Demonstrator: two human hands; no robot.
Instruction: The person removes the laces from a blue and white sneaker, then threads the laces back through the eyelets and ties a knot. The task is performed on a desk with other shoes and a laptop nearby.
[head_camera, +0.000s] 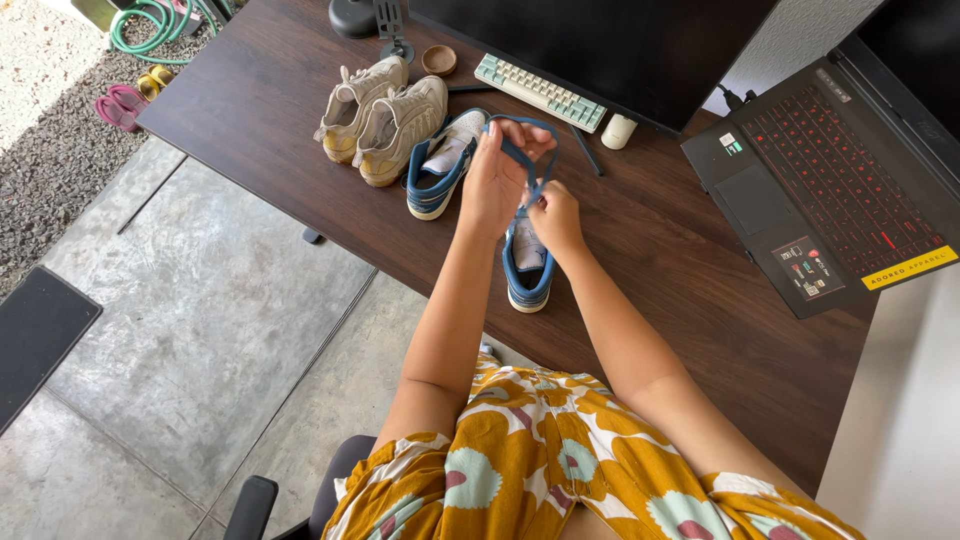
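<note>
A blue and white sneaker stands on the dark wooden desk right under my hands. My left hand is raised above it and holds up a loop of its blue shoelace. Lower and to the right, my right hand pinches the same lace just over the shoe's opening. The second blue and white sneaker lies to the left of my left hand, toe toward the desk's edge.
Two beige sneakers sit at the left of the desk. Behind are a small wooden bowl, a pale green keyboard, a monitor and a white mouse. An open laptop lies at right. A chair armrest is below.
</note>
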